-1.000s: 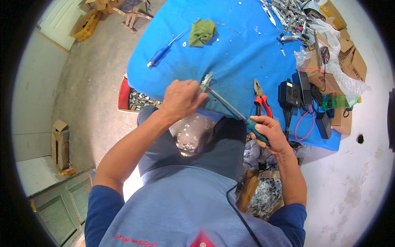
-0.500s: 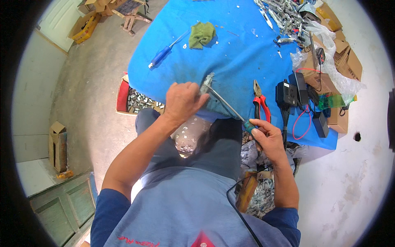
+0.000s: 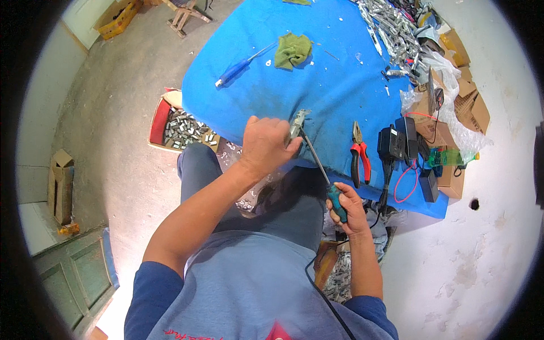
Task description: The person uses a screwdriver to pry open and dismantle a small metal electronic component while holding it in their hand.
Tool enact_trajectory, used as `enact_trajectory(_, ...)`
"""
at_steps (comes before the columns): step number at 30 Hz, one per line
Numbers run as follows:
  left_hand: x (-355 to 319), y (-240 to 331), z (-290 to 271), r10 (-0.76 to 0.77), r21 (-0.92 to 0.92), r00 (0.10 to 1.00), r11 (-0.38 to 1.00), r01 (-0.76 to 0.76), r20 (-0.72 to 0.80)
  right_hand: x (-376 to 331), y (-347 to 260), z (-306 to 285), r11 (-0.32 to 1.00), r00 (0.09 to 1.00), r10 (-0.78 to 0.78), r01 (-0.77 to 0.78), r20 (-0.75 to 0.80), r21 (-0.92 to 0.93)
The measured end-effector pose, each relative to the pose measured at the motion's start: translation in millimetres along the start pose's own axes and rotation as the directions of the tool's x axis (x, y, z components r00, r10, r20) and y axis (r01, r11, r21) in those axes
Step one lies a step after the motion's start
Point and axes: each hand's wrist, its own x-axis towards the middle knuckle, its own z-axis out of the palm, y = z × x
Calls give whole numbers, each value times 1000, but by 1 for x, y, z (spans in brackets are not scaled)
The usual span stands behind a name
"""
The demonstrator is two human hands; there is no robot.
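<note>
My left hand (image 3: 265, 141) is closed around a small silvery metal part (image 3: 297, 120), pressing it against the front edge of the blue-covered table (image 3: 255, 96). Most of the part is hidden by the fingers; its jagged far end shows. My right hand (image 3: 352, 211) grips a screwdriver (image 3: 336, 203) by its teal handle. The screwdriver's shaft slants up to the left, and its tip meets the metal part beside my left thumb. Red-handled pliers (image 3: 360, 158) lie on the cloth to the right, near my right hand.
A blue-handled screwdriver (image 3: 233, 72) and a green rag (image 3: 293, 51) lie farther back. Metal parts (image 3: 394, 34) are heaped at the far right. Black power adapters (image 3: 392, 143) with cables sit at the right edge. A box of small metal pieces (image 3: 158, 122) stands on the floor at left.
My right hand has swung the screwdriver handle nearer and slightly left, so the shaft stands steeper. My left hand still holds the part. The whole view has shifted a little.
</note>
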Motion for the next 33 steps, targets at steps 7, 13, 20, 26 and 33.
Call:
enact_trajectory(7, -1, 2, 0, -1, -9, 1000, 1000, 1, -28, 8, 24, -10, 986, 997, 18, -31, 80, 163)
enact_trajectory(13, -2, 2, -2, -8, -66, 999, 998, 6, -31, 7, 32, -10, 981, 999, 20, -29, 47, 192)
enact_trajectory(20, -5, -2, -4, 25, -86, 999, 996, -27, -20, 6, 35, -3, 993, 1000, 9, -10, 7, 115)
enact_trajectory(26, -6, -2, -1, 32, -79, 999, 996, -33, -11, -8, 21, 9, 954, 972, -194, 155, -135, -258)
enact_trajectory(33, -2, -3, -11, 63, -79, 993, 995, -55, 102, -18, -19, 11, 607, 901, -421, 195, -104, -771)
